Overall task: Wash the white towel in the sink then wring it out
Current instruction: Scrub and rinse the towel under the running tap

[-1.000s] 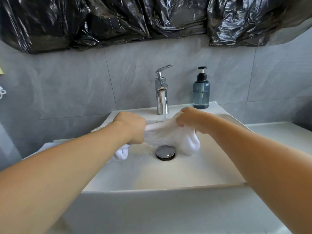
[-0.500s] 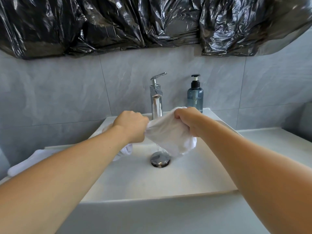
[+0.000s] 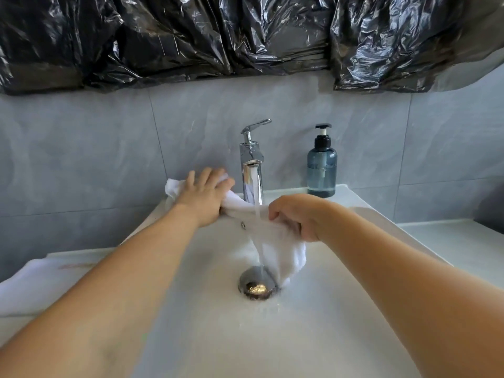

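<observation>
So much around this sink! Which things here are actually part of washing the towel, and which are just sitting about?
Part of the job:
- white towel, under the running water
- left hand, lying on one end of it
- right hand, gripping the other end
- faucet, running
- sink
- drain

Just sitting about:
- soap bottle, on the sink's back ledge
- black plastic sheeting on the wall
- white cloth left of the sink

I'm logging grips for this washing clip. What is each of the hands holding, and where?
Right hand grips the white towel at its bunched right end; left hand lies with straight fingers on its left end.
</observation>
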Motion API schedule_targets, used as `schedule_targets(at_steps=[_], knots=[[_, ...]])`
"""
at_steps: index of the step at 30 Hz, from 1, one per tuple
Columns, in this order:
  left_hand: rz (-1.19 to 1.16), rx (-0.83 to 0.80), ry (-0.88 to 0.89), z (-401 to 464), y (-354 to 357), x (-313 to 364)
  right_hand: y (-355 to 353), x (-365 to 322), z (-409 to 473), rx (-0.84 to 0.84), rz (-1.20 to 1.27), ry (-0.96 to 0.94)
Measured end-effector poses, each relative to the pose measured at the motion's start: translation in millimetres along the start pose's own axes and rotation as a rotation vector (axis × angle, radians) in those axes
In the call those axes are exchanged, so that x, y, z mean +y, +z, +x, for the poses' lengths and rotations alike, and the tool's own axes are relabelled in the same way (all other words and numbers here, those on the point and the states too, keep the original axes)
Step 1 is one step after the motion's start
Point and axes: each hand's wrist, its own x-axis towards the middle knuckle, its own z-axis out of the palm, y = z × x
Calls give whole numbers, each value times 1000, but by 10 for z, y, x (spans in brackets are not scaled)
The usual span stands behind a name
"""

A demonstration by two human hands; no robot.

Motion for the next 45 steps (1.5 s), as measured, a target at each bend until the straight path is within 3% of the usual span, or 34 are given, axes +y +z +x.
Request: schedule_targets(at_steps=[3,7,11,17,18,20,22,24,29,33,37,40,45], knots=[[-347,-136,-155,57,9,107,-37,-19,33,59,29,-51],[-386,-183,-67,4,-162,178,-135,-49,-3,57,-42,-90],[-477,-79,-32,-176,-355,223,-136,-69,-108,-28,-13,-98],[-639,-42,-294,-412,-558,511,-167,-136,-186,11,105,-154],[-796,-118,-364,-454,-519,555,-179,-138,-203,8,117,-154],[-1191,-437,-501,-525,-430,642,-204,-135,-201,-4,153,-145],[-1344,-715,-555,-575,-334,708,-184,-141,-195,6,198,-122],[-1490,-747,-549,-573,-242,756,-155,-155,-185,20,271,-99],[-1792,-647,-510,-503,-252,810,-178,-150,-116,34,354,-47],[-1863,-609,-612,-540,-260,667,-207,-44,-53,128,203,-54],[-1764,-608,-638,-624,-244,413,-202,69,14,320,-339,-88],[-1770,-556,-710,-615,-259,334,-183,124,23,249,-535,-53],[-1859,-515,-734,-570,-345,294,-224,127,15,203,-659,-33]])
